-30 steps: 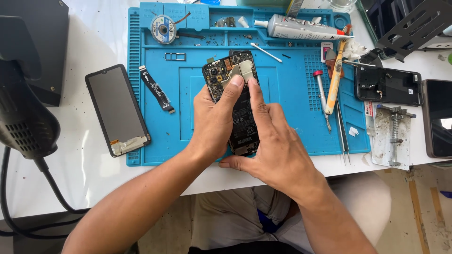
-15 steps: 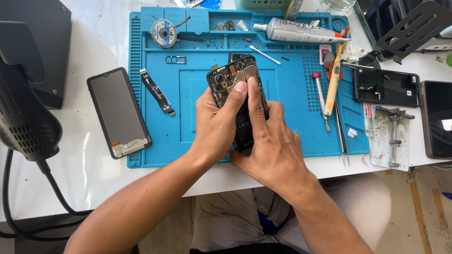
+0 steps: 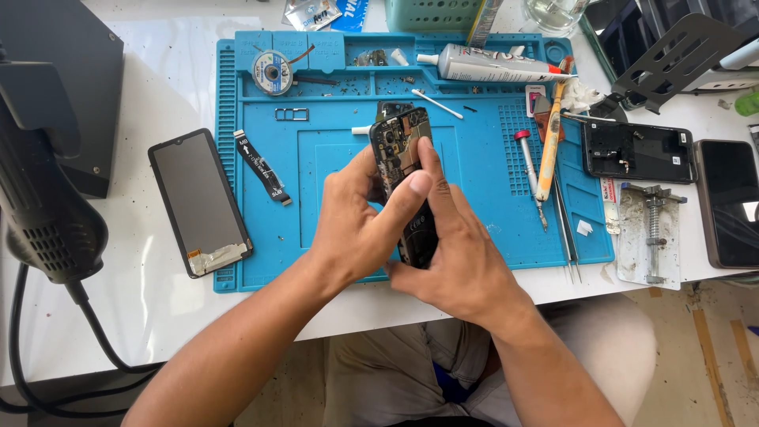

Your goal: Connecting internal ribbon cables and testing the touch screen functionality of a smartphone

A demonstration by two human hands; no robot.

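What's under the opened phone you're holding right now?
The blue mat lies beneath the opened phone, held above it by the left hand and right hand. The hands cover the mat directly below.

Both hands, left [image 3: 356, 229] and right [image 3: 458, 253], clasped together, thumbs raised.

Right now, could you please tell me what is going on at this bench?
A person is holding an opened black smartphone with exposed circuitry in both hands above a blue silicone repair mat. The left hand grips its side, thumb across the back; the right hand supports it from below, fingers pressing on it. A detached dark phone screen and a black flex ribbon cable lie to the left; an orange-handled tool lies to the right.
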